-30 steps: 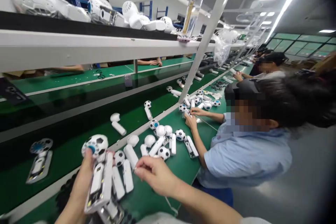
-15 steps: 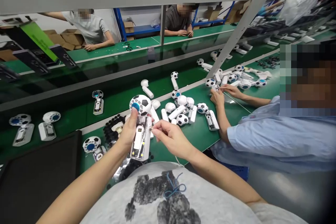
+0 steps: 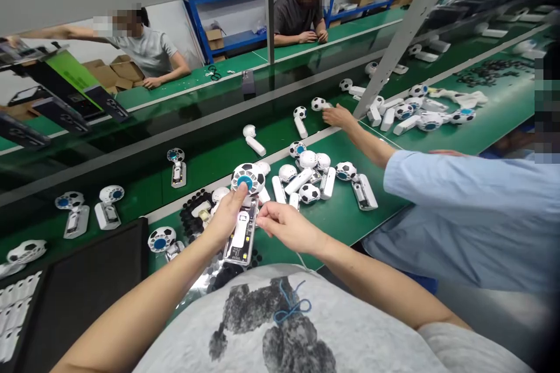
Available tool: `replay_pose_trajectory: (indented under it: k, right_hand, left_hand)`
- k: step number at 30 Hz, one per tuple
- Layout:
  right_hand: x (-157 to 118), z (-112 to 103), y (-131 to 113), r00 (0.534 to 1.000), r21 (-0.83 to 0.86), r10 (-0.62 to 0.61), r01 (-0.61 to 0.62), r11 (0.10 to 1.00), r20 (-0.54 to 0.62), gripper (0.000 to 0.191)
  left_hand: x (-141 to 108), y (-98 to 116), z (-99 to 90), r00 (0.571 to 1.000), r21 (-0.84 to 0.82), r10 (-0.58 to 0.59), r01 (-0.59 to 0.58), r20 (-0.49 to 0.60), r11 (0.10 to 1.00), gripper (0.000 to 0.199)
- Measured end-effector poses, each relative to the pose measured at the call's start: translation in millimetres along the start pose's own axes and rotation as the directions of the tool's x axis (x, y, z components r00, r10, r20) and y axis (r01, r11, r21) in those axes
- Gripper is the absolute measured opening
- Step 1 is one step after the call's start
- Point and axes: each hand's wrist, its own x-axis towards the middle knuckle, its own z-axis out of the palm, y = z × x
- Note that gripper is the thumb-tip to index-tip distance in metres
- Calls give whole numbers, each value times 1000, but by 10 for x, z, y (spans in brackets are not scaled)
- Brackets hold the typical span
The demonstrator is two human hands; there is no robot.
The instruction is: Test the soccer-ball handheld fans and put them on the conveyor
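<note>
Left grip (image 3: 225, 214): ball-headed device (image 3: 243, 222) | co-worker's arm (image 3: 370, 141) (blue sleeve (image 3: 459, 183)) now over belt (image 3: 214, 154)

Left hand (image 3: 224, 217) and right hand (image 3: 291, 228), two in all; held ball-headed device (image 3: 241, 238), one; grey-shirted people (image 3: 150, 48) across the line, two; blue bow (image 3: 294, 309), one; heaped devices (image 3: 309, 193) overlap beyond exact count.

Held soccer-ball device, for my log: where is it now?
Head view, near centre: the soccer-ball device is in the left hand, the right hand beside it.
</note>
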Motion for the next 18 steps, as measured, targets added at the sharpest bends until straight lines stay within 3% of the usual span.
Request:
replay_pose_trajectory:
  k: [4, 9, 13, 18]
  right_hand:
    - [67, -40, 61, 998, 41, 55, -55, 998, -15, 15]
    - [87, -356, 152, 971, 229, 189, -154, 961, -143, 22]
    - [74, -498, 237, 956, 296, 243, -188, 936, -162, 27]
    - [68, -455, 267, 944, 257, 290, -245, 935, -156, 31]
  left_hand:
    - [186, -20, -179, 1000, 53, 5, -4, -16, 999, 39]
    - [790, 18, -942, 950, -62, -151, 140, -273, 988, 36]
    - [1396, -86, -1471, 934, -42, -159, 154, -321, 987, 36]
    - [2093, -337, -1654, 907, 85, -136, 184, -399, 979, 28]
